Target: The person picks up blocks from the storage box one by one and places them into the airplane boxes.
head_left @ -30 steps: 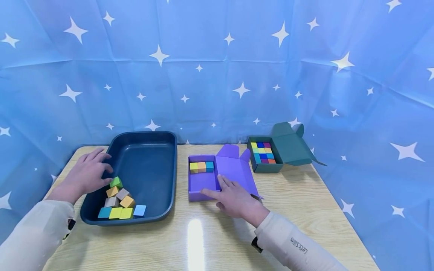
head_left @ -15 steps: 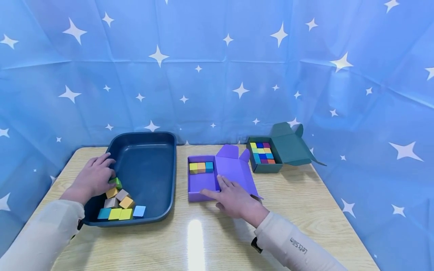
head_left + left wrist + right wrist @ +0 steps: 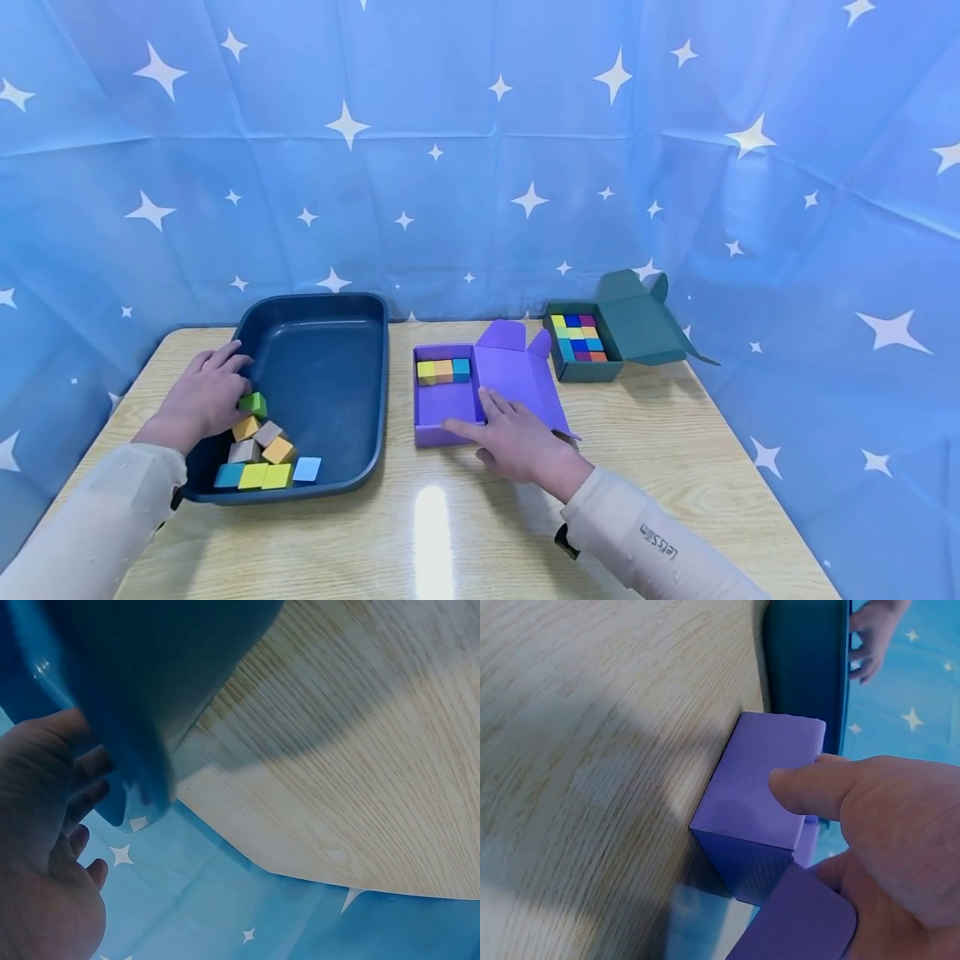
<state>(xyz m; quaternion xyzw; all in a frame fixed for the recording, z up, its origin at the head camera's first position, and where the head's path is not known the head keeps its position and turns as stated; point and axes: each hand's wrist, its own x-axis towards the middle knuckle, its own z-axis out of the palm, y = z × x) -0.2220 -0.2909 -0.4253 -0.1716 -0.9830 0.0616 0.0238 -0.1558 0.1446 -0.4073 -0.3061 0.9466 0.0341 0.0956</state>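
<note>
My left hand (image 3: 202, 393) reaches over the left rim of the dark blue tray (image 3: 330, 367), its thumb and a finger pinching a green cube (image 3: 255, 405). In the left wrist view the tray wall hides the fingertips and the cube. My right hand (image 3: 521, 442) holds the near right corner of the open purple box (image 3: 442, 433). In the right wrist view, the thumb (image 3: 802, 789) lies on the box's outer front wall, with another fingertip behind that wall. Inside the box, a yellow, an orange and a teal cube (image 3: 461, 370) form a row along the far wall.
Several cubes (image 3: 277, 450), orange, grey, yellow, teal and light blue, lie in the tray's near left part. An open dark green box (image 3: 585, 372) filled with coloured cubes stands at the back right. A blue starry curtain (image 3: 450, 167) surrounds the wooden table (image 3: 360, 542).
My left hand has come down rightward into the tray and taken hold of the green cube, which has turned slightly. My right hand has stayed on the purple box.
</note>
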